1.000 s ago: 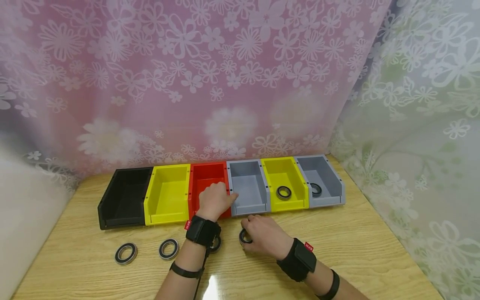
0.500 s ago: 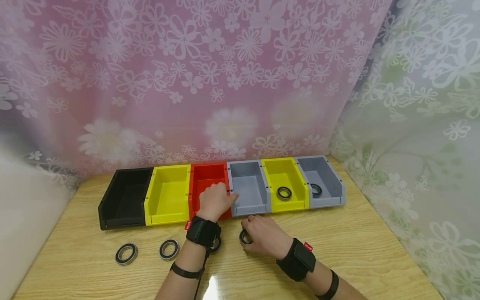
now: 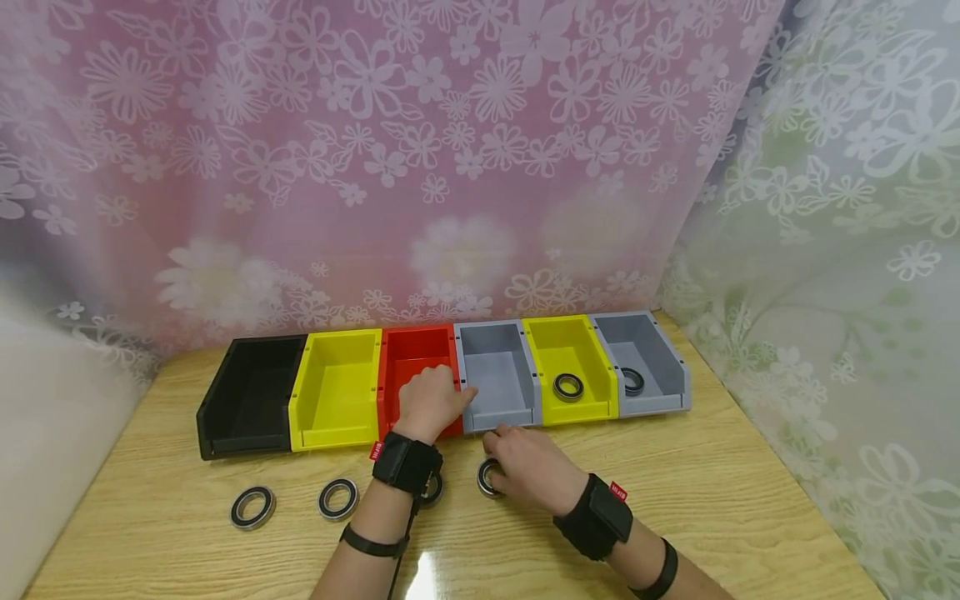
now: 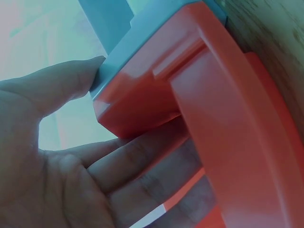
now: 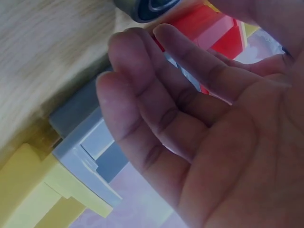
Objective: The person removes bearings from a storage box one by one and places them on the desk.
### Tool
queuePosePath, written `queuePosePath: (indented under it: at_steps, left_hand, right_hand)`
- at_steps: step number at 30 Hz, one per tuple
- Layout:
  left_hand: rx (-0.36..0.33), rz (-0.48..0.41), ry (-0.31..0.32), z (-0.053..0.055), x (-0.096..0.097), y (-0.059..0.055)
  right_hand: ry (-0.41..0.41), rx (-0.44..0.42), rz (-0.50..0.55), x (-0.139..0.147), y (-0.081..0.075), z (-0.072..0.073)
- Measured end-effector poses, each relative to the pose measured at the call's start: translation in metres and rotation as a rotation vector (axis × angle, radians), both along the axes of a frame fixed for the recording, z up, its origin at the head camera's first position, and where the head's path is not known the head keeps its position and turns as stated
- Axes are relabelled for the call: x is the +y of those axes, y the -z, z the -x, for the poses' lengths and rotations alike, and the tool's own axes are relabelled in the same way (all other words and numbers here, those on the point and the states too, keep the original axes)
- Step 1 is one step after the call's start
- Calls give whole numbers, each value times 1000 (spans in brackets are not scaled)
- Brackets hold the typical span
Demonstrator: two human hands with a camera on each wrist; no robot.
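My left hand [image 3: 430, 402] reaches into the red bin [image 3: 417, 340], its thumb against the adjoining grey bin [image 3: 495, 375]. In the left wrist view, the thumb and fingers [image 4: 137, 159] lie on opposite sides of the joined bin walls. My right hand [image 3: 537, 468] holds a ball bearing [image 3: 483, 479] on the table between thumb and index finger; part of the ring is hidden. The right wrist view shows the bearing's edge [image 5: 145, 10] beyond the index fingertip, with the other fingers loosely bent. Under my left wrist, another bearing [image 3: 433, 490] is partly covered.
Two more bearings lie on the wooden table, one at left [image 3: 252, 507] and one beside it [image 3: 337, 498]. The joined row includes a black bin [image 3: 255, 392] and a yellow bin [image 3: 341, 379]. The right yellow bin [image 3: 562, 343] and end grey bin [image 3: 660, 379] each contain a bearing.
My right thumb and index finger have shifted slightly upward on the bearing, exposing more of its ring. The left hand stays in place.
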State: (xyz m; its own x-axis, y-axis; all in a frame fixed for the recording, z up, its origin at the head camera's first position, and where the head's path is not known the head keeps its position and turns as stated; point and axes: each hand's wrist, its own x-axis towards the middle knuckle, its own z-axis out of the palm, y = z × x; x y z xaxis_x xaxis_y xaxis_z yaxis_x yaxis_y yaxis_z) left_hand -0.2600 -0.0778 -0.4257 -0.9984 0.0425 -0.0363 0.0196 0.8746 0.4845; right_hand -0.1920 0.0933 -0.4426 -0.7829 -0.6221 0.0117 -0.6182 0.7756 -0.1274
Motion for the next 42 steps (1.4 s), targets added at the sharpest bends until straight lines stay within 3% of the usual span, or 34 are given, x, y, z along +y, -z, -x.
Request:
queuePosePath:
  at_steps: [9,18,22,33,42]
  left_hand:
    - [11,7,7,0,-1,1]
    - [15,10,3,-1,0,0]
    - [22,13,0,-1,1,0]
    - [12,42,-10,0,3,3]
    - [38,48,-2,-2,5,3]
  right_hand:
    - [12,-73,43,1,-14,8]
    - [155,-48,166,12,-63,27]
    - [200,-53,235,20,-78,33]
    - [178,-66,390,41,-86,40]
    - [251,5,420,59,-92,45]
